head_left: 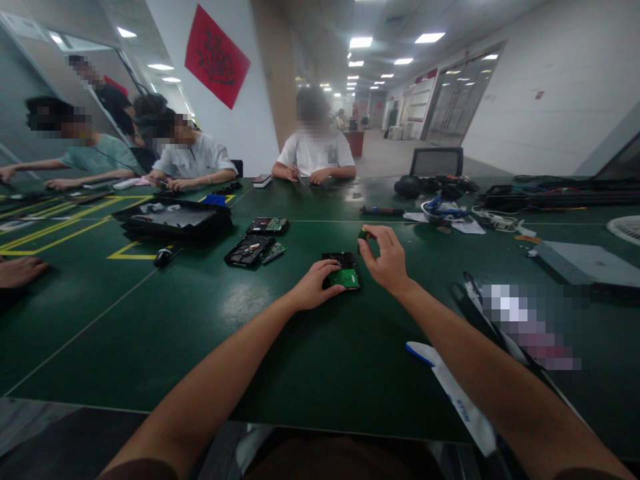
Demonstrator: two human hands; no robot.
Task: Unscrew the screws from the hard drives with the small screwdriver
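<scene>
A black hard drive with a green circuit board (344,277) lies on the table in front of me, board side up. My left hand (316,285) grips it from the left, with the thumb at the near edge and the fingers over the far part. Just right of the drive and raised above the table, my right hand (385,259) pinches a small black-and-yellow tool handle (365,234). Most of that tool is hidden by the fingers, and I cannot make out its tip. Farther left lie another hard drive (250,250), a loose circuit board (273,253) and a third drive (268,226).
A black tray (175,219) holding small parts stands at the left on the green table (210,333). To the right are a dark tool (381,210), cables (443,185), a silver box (587,261) and a white-and-blue packet (457,390). Other people sit across the table and at the left.
</scene>
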